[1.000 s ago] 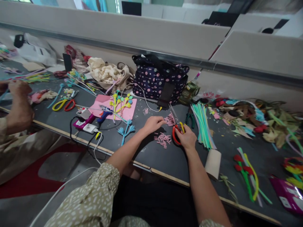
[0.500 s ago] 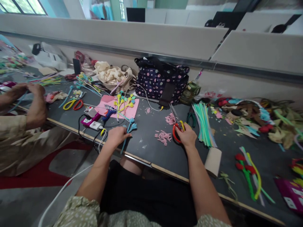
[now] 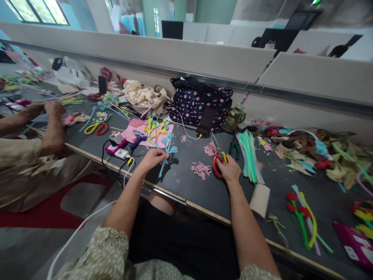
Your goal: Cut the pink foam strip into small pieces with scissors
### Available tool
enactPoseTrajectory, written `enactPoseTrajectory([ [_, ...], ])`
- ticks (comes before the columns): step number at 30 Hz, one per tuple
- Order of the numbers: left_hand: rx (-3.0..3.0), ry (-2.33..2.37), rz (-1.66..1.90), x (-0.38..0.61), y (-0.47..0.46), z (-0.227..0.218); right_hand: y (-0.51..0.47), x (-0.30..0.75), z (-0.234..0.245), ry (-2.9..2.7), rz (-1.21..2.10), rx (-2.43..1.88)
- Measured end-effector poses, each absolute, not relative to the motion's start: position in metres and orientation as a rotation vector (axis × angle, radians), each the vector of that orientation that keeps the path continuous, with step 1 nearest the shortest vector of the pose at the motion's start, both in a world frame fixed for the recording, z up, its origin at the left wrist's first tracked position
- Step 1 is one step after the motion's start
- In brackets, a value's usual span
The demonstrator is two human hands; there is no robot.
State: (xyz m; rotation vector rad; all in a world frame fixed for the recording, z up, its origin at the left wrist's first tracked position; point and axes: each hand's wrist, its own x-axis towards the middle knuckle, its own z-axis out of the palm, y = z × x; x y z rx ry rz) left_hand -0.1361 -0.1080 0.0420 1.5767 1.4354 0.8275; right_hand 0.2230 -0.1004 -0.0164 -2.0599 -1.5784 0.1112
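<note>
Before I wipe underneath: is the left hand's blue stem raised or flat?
Raised at its branching end: the left hand pinches the blue stem; its shadow lies apart.

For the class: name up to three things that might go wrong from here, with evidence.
The right hand holds scissors beside loose pink pieces; a careless sweep might scatter them. The left hand pinches a thin blue stem, which might bend if squeezed hard. The white cable hangs off the table, so it could get snagged.
</note>
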Motion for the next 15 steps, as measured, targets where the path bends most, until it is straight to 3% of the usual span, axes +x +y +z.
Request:
enactPoseTrajectory([
  [7,1.394,1.165,1.180,-0.111,-0.065,0.045,-0.100,0.224,-0.017,-1.581,0.092,-2.072],
  [15,1.324,1.409,1.520,-0.096,-0.009,0.040,-0.100,0.224,-0.016,-1.594,0.081,-2.064],
])
